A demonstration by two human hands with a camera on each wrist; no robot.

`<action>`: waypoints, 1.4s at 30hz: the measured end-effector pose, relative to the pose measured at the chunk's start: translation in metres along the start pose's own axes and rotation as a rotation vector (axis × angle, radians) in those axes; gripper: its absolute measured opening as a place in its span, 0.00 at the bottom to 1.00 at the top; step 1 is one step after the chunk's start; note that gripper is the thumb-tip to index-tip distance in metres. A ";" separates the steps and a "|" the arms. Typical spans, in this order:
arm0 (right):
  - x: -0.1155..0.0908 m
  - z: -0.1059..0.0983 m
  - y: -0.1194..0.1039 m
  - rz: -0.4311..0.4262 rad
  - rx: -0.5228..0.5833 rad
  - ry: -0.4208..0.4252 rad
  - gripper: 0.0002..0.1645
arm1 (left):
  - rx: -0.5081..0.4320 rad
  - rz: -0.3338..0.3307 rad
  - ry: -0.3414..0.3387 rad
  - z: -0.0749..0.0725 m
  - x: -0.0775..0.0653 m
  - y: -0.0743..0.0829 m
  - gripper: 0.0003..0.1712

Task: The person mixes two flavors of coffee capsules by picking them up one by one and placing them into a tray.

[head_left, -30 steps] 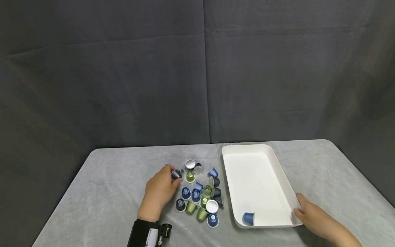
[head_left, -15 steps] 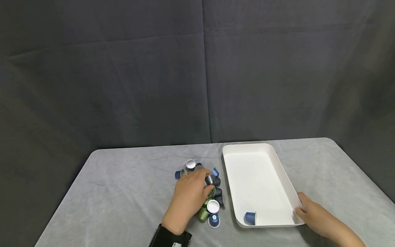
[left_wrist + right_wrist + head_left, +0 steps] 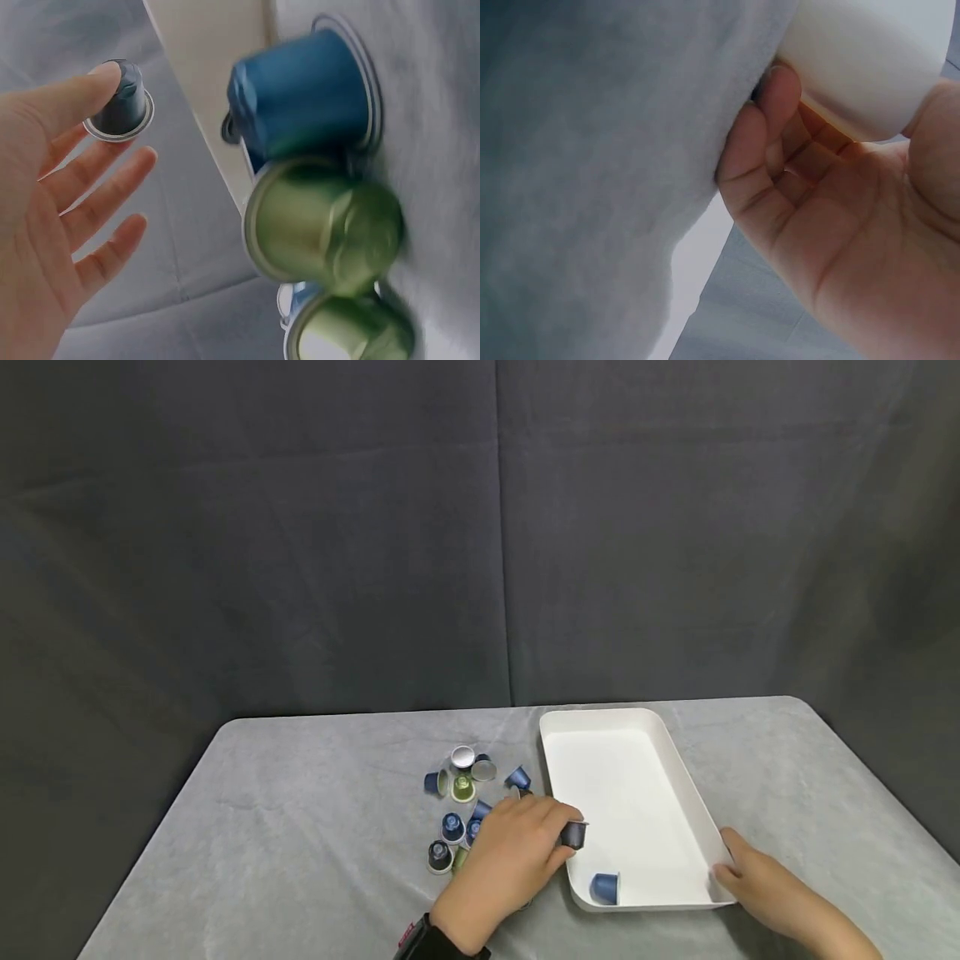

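Capsule [image 3: 573,835] in fingertips [image 3: 106,75] of left hand [image 3: 517,847]

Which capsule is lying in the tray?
The blue capsule on its side in the near-left corner of the tray. The left hand holds a dark one; other capsules are on the table.

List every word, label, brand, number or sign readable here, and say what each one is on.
No text can be read in any view.
Black wristband: a small red patch, too small to tell whether it bears lettering.
Dark capsule between the left hand's thumb and fingers: nothing legible.
Large blue capsule and green capsule, left wrist view: blurred, nothing legible.
White tray: no lettering visible.
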State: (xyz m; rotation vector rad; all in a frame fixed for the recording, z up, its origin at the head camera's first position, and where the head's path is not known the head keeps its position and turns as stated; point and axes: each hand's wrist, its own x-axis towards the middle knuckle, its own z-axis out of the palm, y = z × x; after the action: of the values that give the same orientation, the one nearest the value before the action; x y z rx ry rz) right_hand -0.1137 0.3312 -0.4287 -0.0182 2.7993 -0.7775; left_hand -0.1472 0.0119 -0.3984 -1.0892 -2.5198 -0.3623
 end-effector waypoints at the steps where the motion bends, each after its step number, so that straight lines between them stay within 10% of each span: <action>1: 0.000 0.000 0.000 -0.003 -0.001 0.003 0.18 | 0.013 0.013 -0.007 0.001 0.000 0.002 0.19; 13: 0.001 -0.001 0.002 -0.010 0.001 0.010 0.15 | 0.082 0.117 -0.072 0.016 -0.004 0.019 0.17; 42: 0.001 0.000 0.002 -0.013 0.012 0.008 0.14 | 0.095 0.095 -0.126 0.017 -0.005 0.023 0.16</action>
State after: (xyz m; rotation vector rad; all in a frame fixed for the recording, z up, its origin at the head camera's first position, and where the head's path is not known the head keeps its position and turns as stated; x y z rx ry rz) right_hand -0.1147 0.3331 -0.4302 -0.0307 2.8047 -0.7985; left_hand -0.1314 0.0308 -0.4139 -1.2242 -2.5522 -0.1505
